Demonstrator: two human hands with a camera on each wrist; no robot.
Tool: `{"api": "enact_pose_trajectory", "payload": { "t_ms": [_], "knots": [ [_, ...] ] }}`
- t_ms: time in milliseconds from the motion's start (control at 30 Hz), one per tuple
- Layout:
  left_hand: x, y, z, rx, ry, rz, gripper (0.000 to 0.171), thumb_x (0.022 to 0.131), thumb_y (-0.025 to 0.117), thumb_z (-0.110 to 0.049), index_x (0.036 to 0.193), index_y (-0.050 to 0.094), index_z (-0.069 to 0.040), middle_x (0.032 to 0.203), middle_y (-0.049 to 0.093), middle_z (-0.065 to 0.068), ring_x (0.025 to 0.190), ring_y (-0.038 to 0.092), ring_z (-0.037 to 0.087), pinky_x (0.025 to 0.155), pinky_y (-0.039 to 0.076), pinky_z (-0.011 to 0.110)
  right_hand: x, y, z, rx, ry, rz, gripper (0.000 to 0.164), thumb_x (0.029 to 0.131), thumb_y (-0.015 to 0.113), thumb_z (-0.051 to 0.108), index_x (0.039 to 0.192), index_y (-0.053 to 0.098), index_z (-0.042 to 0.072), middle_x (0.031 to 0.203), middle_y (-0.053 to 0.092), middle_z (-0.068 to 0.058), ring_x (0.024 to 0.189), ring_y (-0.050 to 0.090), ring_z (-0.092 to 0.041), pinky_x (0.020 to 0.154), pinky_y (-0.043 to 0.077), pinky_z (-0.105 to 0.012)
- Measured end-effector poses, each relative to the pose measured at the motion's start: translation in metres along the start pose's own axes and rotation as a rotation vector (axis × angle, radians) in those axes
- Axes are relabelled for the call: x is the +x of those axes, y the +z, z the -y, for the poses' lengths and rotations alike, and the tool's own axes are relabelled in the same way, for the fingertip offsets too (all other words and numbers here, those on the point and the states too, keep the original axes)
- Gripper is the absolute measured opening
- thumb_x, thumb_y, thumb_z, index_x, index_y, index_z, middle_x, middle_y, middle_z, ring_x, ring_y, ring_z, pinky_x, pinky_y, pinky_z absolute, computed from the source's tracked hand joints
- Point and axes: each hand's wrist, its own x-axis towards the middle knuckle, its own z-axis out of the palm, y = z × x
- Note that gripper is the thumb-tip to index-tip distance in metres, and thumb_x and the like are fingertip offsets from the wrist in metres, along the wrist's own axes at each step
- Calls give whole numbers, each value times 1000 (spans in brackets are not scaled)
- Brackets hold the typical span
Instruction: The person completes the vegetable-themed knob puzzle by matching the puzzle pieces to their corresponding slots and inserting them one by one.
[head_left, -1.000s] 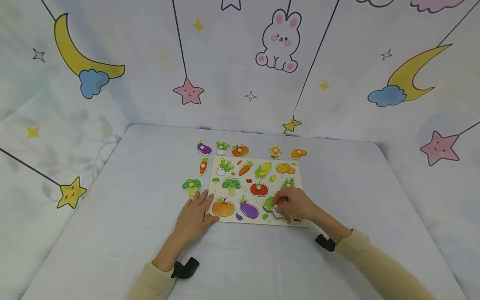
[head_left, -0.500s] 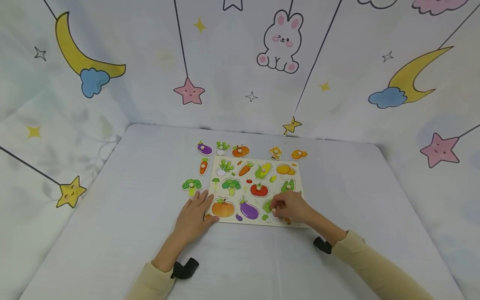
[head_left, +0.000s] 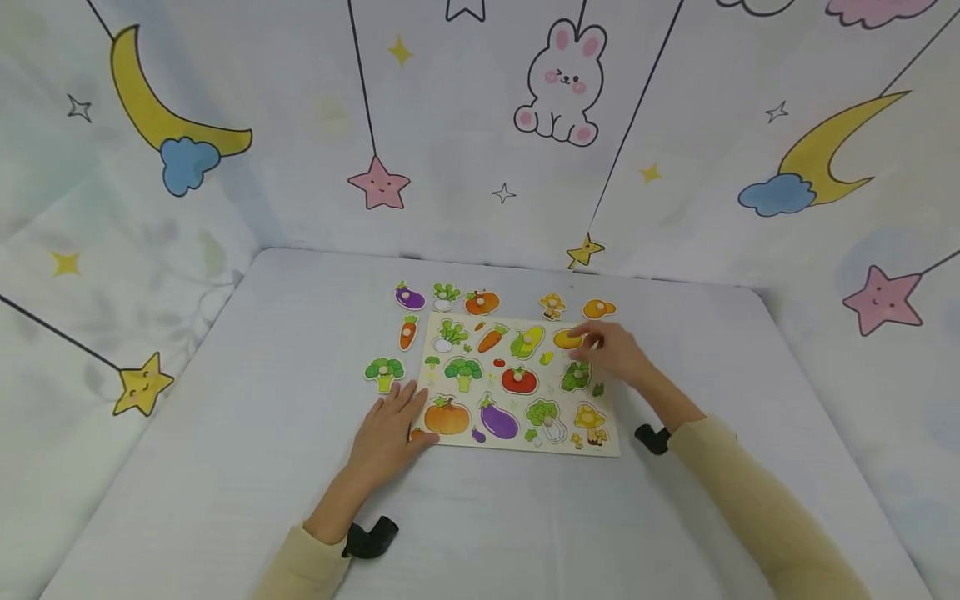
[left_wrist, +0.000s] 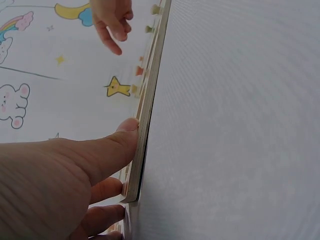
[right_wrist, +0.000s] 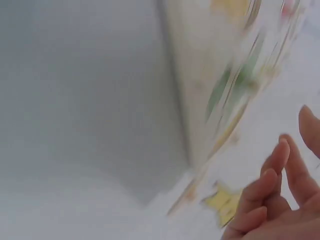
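A wooden vegetable puzzle board (head_left: 504, 444) lies flat on the white table. My left hand (head_left: 388, 425) rests at its lower left corner, fingers extended and thumb over the front edge, as the left wrist view (left_wrist: 107, 160) also shows. Over the upper right part hovers my right hand (head_left: 611, 350), just below the yellow-orange potato picture (head_left: 567, 339). In the right wrist view its fingers (right_wrist: 295, 175) hold nothing. Knobbed pieces sit in the board: a cabbage (head_left: 546, 419), a tomato (head_left: 519, 380), a corn (head_left: 527, 341) and a green asparagus-like piece (head_left: 576, 375).
Loose knobbed pieces lie behind the board: an eggplant (head_left: 409, 296), a turnip (head_left: 446, 297), a pumpkin (head_left: 482, 302), a mushroom (head_left: 552, 306) and an orange potato-shaped piece (head_left: 599, 309). A carrot (head_left: 408, 332) and a broccoli (head_left: 385, 374) lie to its left. A printed cloth wall stands behind.
My right hand let go of the cabbage piece, which lies in its slot, and moved up and away toward the board's far right corner. My left hand stayed put.
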Motion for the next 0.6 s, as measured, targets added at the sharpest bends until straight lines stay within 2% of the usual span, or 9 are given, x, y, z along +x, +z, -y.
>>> {"api": "enact_pose_trajectory", "payload": {
  "t_ms": [100, 167, 267, 367, 600],
  "knots": [
    [0, 0, 1, -1, -7, 2, 70, 89, 69, -37, 144, 47, -1, 154, 37, 20, 146, 25, 41, 117, 22, 59, 28, -17, -16, -38, 115, -123, 45, 92, 67, 24, 132, 56, 7, 107, 60, -17, 90, 53, -31, 77, 42, -39],
    [-1, 1, 1, -6, -11, 6, 70, 88, 70, -37, 144, 47, -1, 154, 37, 20, 146, 25, 41, 117, 22, 58, 43, -24, -27, -57, 190, -154, 49, 93, 65, 28, 136, 51, 8, 116, 57, -19, 99, 53, -35, 89, 38, -48],
    [-1, 2, 1, -9, -15, 7, 70, 88, 70, -37, 144, 47, -2, 154, 38, 19, 146, 26, 41, 117, 22, 58, 58, -30, -41, -62, 279, -154, 51, 94, 64, 31, 136, 49, 8, 127, 54, -21, 111, 51, -39, 101, 28, -60],
    [-1, 3, 2, -6, -12, 0, 69, 88, 70, -37, 144, 47, -2, 154, 38, 19, 146, 26, 40, 117, 23, 58, 70, -32, -50, -43, 333, -138, 48, 94, 63, 31, 133, 51, 7, 130, 54, -22, 116, 49, -40, 104, 25, -62],
    [-1, 1, 2, -4, -3, -20, 68, 87, 71, -36, 142, 49, -2, 153, 40, 19, 145, 28, 41, 116, 25, 59, 90, -31, -54, -23, 355, -114, 35, 95, 60, 23, 125, 57, 6, 127, 55, -21, 116, 47, -38, 107, 22, -66]
  ]
}}
